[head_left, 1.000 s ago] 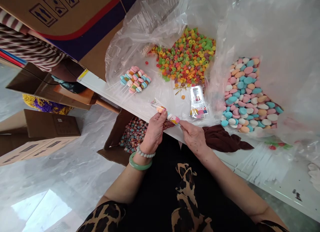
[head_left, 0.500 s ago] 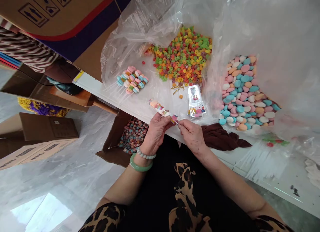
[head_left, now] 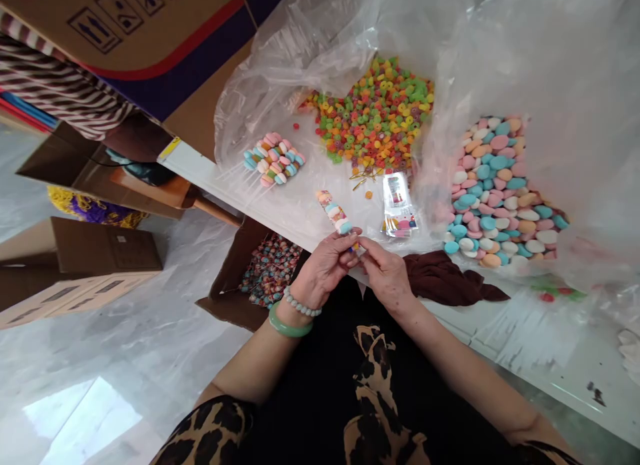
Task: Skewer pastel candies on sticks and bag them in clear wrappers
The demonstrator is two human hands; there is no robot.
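Both hands meet over the table's near edge at a candy skewer (head_left: 333,211) in a clear printed wrapper, with pastel pieces stacked along it. My left hand (head_left: 327,265) is closed round its lower end. At the bottom of the wrapper my right hand (head_left: 385,275) pinches the stick end, which the fingers mostly hide. Beyond them lies a stack of silvery printed wrappers (head_left: 397,201), with gold twist ties (head_left: 364,178) just behind. A bunch of candy skewers (head_left: 275,159) on white sticks rests to the left.
Colourful gummy rings (head_left: 375,118) and pastel candies (head_left: 500,191) lie in clear plastic bags on the white table. A brown cloth (head_left: 450,278) sits by my right hand. Below the table's left edge, a cardboard box (head_left: 225,278) holds wrapped skewers. Another person's striped sleeve (head_left: 60,85) shows far left.
My left hand has slid down to the wrapper's lower end, baring more of the candy skewer, which now points more steeply away from me. The view has shifted slightly.
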